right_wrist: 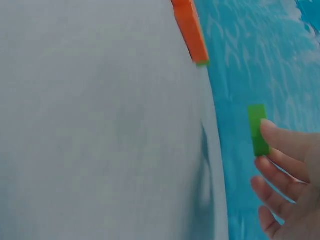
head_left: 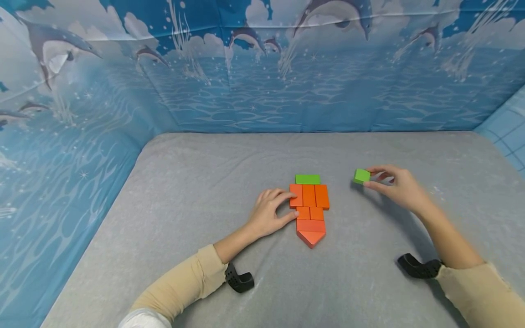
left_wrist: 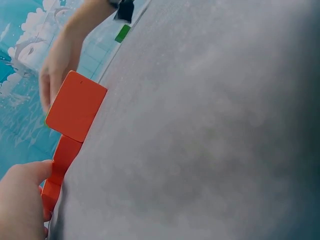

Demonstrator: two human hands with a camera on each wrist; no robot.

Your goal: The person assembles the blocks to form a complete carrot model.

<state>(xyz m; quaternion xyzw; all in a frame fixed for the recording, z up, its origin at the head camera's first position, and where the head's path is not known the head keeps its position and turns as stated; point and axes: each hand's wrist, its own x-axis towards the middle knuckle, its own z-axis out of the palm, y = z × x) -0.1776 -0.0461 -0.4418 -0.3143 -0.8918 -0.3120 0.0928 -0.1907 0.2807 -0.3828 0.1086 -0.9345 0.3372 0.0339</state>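
Observation:
Orange blocks (head_left: 309, 196) lie flat together on the grey cloth: three upright ones in a row, two smaller ones, then a wider red-orange block (head_left: 310, 225) with a triangular block (head_left: 311, 238) pointing toward me. A long green block (head_left: 307, 179) lies along their far edge. My left hand (head_left: 266, 215) rests at their left side, index finger and thumb spread, fingertips touching the blocks. Off to the right, my right hand (head_left: 398, 187) pinches a small green block (head_left: 361, 176) between thumb and fingers, raised above the cloth with a shadow below.
A grey cloth (head_left: 205, 182) covers the table. Blue dolphin-print curtains (head_left: 262, 91) stand along its back and left sides. Black wrist devices (head_left: 239, 279) sit at both cuffs. Another green block (left_wrist: 122, 33) shows near the table edge in the left wrist view.

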